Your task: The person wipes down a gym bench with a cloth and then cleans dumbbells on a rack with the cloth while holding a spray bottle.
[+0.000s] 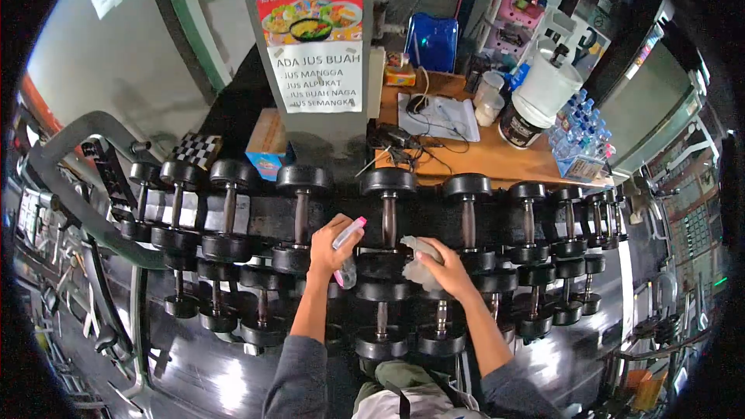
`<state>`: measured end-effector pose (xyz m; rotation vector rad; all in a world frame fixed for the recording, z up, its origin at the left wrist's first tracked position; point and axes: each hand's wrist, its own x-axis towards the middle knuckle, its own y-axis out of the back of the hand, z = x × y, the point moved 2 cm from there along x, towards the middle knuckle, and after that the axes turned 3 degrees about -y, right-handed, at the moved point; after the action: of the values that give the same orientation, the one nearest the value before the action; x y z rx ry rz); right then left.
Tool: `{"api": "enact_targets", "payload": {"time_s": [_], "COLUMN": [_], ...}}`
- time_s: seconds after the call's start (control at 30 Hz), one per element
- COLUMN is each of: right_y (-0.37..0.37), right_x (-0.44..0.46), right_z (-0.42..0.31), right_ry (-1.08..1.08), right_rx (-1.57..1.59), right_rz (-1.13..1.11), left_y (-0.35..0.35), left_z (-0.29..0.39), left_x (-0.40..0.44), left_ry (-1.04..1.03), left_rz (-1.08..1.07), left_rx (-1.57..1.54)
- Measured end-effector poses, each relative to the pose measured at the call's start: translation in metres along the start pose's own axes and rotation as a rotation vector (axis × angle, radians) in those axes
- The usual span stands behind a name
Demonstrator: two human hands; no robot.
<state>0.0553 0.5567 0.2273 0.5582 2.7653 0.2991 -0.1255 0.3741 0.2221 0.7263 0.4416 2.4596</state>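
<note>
Cloth (417, 272), greyish-white and crumpled, bunches in the right hand (442, 265).

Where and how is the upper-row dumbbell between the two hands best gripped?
Take the dumbbell by its handle, probably from above: it is narrower than the round heads, lies exposed between them and runs front to back. The right hand would first set its cloth down.

Blue chair (432, 44) behind wooden desk (497, 158); white bucket (545, 91) beside water bottles (578, 128); juice sign (317, 79) on pillar (326, 133).
</note>
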Motion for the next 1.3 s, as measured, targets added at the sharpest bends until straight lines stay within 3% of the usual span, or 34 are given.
{"api": "enact_targets", "payload": {"time_s": [0.07,0.13,0.2,0.27,0.3,0.4,0.67,0.97,1.07,1.13,1.2,1.27,1.3], "right_y": [-0.001,-0.002,0.002,0.011,0.016,0.031,0.053,0.054,0.05,0.05,0.051,0.044,0.038], "right_x": [-0.024,-0.053,-0.077,-0.095,-0.102,-0.113,-0.088,-0.063,-0.047,-0.031,-0.017,0.004,0.019], "right_z": [0.007,0.006,0.015,0.029,0.03,0.037,0.078,0.057,0.05,0.036,0.013,-0.003,-0.011], "right_ry": [-0.042,-0.106,-0.191,-0.188,-0.232,-0.234,-0.255,-0.293,-0.235,0.057,0.118,0.248,0.506], "right_rx": [0.176,0.342,0.596,0.608,0.629,0.683,0.746,0.681,0.519,0.294,0.244,-0.023,-0.126], "right_rz": [0.051,0.08,0.172,0.176,0.182,0.136,0.118,0.059,0.101,0.133,0.171,0.226,0.335], "left_y": [-0.008,-0.01,-0.018,-0.022,-0.023,-0.025,-0.05,-0.042,-0.035,-0.029,-0.024,-0.021,-0.02], "left_z": [0.004,0.013,0.031,0.05,0.054,0.067,0.075,0.071,0.064,0.045,0.025,0.029,0.026], "left_x": [-0.005,-0.012,-0.017,-0.019,-0.017,-0.014,0.008,0.008,0.009,0.009,0.015,0.021,0.025], "left_ry": [-0.024,0.181,0.118,0.006,-0.004,-0.001,-0.077,0.025,0.066,0.086,0.114,0.185,0.257], "left_rz": [0.077,-0.136,-0.083,0.194,0.22,0.202,0.22,0.17,0.123,0.093,0.043,0.007,-0.019], "left_rx": [-0.053,-0.111,-0.061,0.204,0.188,0.403,0.515,0.56,0.487,0.439,0.339,0.173,0.012]}}
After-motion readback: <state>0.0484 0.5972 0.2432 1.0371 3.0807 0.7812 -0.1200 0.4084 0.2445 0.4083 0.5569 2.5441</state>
